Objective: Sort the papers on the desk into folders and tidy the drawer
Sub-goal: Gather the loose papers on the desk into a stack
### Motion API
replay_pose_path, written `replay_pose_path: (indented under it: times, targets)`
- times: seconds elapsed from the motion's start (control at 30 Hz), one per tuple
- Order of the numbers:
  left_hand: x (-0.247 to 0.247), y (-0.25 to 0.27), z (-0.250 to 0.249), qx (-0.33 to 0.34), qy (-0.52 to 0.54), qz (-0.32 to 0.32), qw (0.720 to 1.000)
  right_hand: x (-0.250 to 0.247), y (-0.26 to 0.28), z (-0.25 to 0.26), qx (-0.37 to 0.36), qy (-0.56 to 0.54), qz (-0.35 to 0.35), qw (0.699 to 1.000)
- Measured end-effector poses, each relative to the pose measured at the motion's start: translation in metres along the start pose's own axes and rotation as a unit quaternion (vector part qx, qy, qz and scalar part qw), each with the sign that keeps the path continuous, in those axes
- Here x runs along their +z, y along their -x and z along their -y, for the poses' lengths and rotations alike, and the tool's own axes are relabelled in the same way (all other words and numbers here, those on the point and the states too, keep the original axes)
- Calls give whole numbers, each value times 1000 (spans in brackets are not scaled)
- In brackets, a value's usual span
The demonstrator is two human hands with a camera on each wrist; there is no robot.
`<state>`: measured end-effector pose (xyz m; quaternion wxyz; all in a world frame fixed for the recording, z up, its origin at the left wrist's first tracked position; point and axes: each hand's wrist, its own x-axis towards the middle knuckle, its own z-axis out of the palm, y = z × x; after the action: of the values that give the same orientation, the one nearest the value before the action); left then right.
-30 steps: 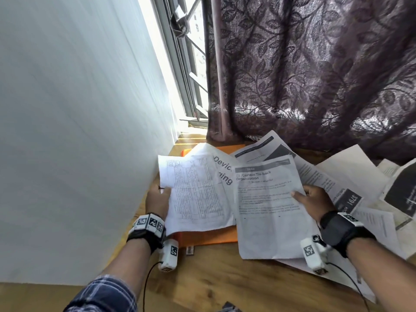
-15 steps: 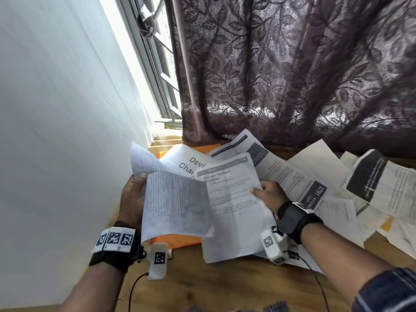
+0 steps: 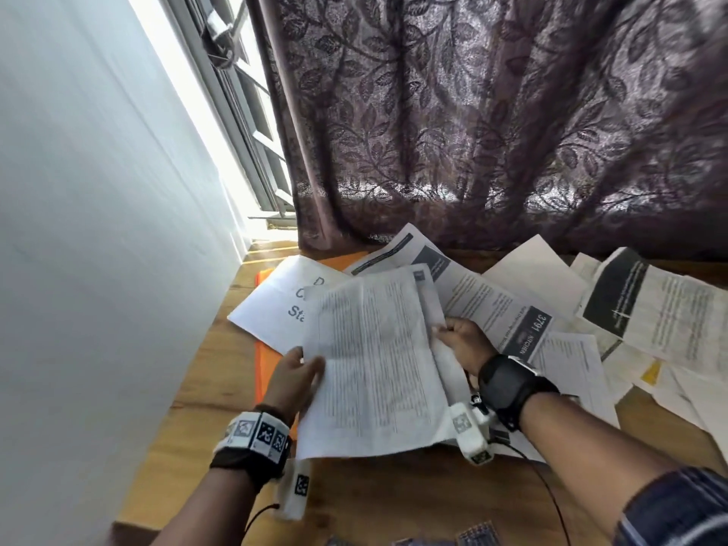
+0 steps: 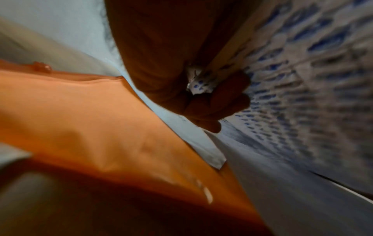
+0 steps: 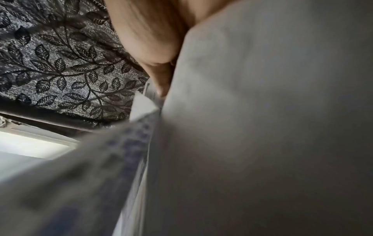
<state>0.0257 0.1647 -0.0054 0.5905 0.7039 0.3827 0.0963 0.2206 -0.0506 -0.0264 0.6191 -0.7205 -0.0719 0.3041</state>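
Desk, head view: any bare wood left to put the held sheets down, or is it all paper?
Bare wood on the desk runs along the near edge, between the two wrists and below the held sheets. A narrower strip lies between the wall and the orange folder. Crowded: the loose papers cover everything right of the right hand, back to the curtain.

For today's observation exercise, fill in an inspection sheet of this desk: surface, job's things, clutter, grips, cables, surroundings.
Surface: wooden desk, largely papered over.
Job's things: dense text sheet held up over another sheet; orange folder beneath papers; no drawer seen.
Clutter: loose papers overlapping at right.
Grips: left hand pinches the text sheet's left edge; right hand holds the sheets' right edge.
Cables: thin black cable from the right wrist.
Surroundings: leaf-patterned curtain, window, white wall.
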Motion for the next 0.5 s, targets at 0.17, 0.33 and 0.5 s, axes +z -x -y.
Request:
replay_pose_path:
  times: [0.17,0.33,0.5]
  targets:
    - [10,-2,14,-25,-80,7,996,6,12,-3,11,-8,16,1000]
    - [17,-1,16,-42,-95,39,994,16,18,-4,12,45,52,998]
    - [7,-4,15,-26,-83,-4,996,9,24,10,-8,23,61,998]
